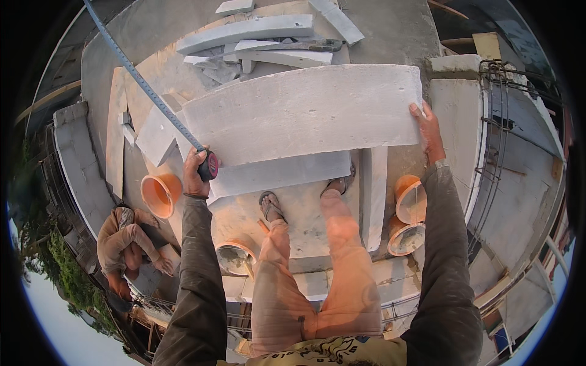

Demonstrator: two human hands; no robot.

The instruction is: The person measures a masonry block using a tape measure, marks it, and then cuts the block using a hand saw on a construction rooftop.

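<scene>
My left hand [194,174] is closed around a dark tape measure [210,166] with a reddish face. Its blade [137,79] runs out far up to the left. A long white lightweight concrete block [305,113] stands in front of me, its left end beside the tape measure. On the block's right end, my right hand [429,131] grips the edge, thumb on the near face. Below it, another white block [281,174] lies by my feet, and a further one [373,195] stretches toward me on the right.
Beyond the block lie cut white pieces [247,30] and a hand saw [305,45]. Orange buckets [162,194] stand to the left, near and right. At the lower left a person [125,244] crouches by a wall. Steel rebar [497,146] sticks out along the right wall.
</scene>
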